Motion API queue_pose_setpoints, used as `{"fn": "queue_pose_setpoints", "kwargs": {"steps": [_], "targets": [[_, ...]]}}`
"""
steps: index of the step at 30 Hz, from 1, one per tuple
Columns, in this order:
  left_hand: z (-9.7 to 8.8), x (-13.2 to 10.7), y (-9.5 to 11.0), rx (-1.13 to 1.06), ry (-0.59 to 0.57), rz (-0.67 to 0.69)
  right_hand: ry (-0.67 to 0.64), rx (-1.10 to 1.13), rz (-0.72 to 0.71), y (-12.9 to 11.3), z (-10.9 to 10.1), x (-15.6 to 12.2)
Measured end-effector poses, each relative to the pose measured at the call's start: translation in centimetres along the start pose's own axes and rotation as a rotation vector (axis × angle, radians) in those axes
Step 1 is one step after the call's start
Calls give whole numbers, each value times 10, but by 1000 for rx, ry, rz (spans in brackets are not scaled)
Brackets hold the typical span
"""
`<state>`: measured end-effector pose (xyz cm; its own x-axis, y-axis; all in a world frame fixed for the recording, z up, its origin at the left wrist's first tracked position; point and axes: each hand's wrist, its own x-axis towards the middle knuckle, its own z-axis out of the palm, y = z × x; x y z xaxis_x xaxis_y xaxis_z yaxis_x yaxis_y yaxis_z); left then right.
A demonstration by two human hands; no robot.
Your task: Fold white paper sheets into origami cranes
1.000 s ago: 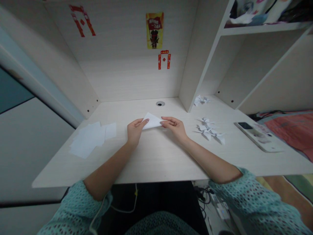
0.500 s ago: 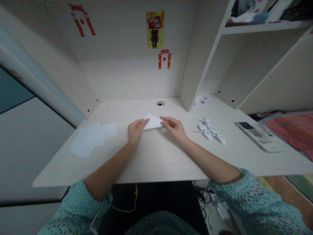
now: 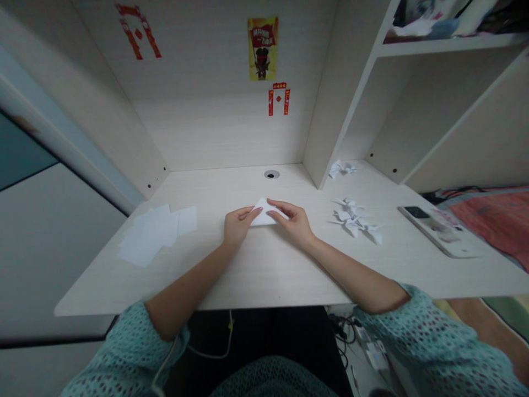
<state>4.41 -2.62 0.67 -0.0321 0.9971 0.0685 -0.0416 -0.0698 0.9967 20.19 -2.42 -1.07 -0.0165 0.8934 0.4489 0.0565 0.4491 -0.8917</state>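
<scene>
A small folded sheet of white paper (image 3: 263,218), triangular in outline with its point away from me, is held between both hands over the middle of the desk. My left hand (image 3: 238,225) pinches its left side, thumb on top and fingers behind. My right hand (image 3: 294,221) grips the right side the same way, its thumb lying on the paper's face. Parts of the paper are covered by the fingers. Off to the left lies a spread of flat white paper sheets (image 3: 151,234). To the right of my right hand sit several folded paper cranes (image 3: 351,219).
More folded paper pieces (image 3: 342,169) lie behind, by the shelf divider (image 3: 330,138). A phone (image 3: 438,231) rests on the desk (image 3: 256,275) at the right, near a red cloth (image 3: 491,218). A cable hole (image 3: 271,175) is at the back. Cables (image 3: 345,331) hang below the front edge.
Both hands have come closer together on the paper and slightly nearer me. The left hand shifted right, and the right thumb now lies further over the paper.
</scene>
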Motion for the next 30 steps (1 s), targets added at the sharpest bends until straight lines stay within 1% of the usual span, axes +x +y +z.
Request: {"fn": "queue_pose_setpoints", "kwargs": {"steps": [5, 12, 16, 21, 23, 26, 28, 30], "targets": [[-3, 2, -2, 56, -78, 2, -8, -32, 18, -1, -2, 0], [-8, 2, 2, 219, -180, 55, -85, -51, -5, -5, -3, 0], [-8, 1, 7, 283, -182, 79, -103, -83, -20, -9, -3, 0], [-9, 2, 11, 292, -200, 26, -158, -127, -11, -13, -4, -1], [-9, 3, 10, 290, -174, -5, -128, -131, 3, -12, -3, -2], [-8, 3, 7, 219, -135, -43, 8, -105, 60, -10, -2, -1], [-7, 4, 4, 142, -95, -42, 100, -19, 134, -9, -1, 1], [-6, 4, 3, 73, -39, -22, 152, 102, 236, -9, 0, 2]]}}
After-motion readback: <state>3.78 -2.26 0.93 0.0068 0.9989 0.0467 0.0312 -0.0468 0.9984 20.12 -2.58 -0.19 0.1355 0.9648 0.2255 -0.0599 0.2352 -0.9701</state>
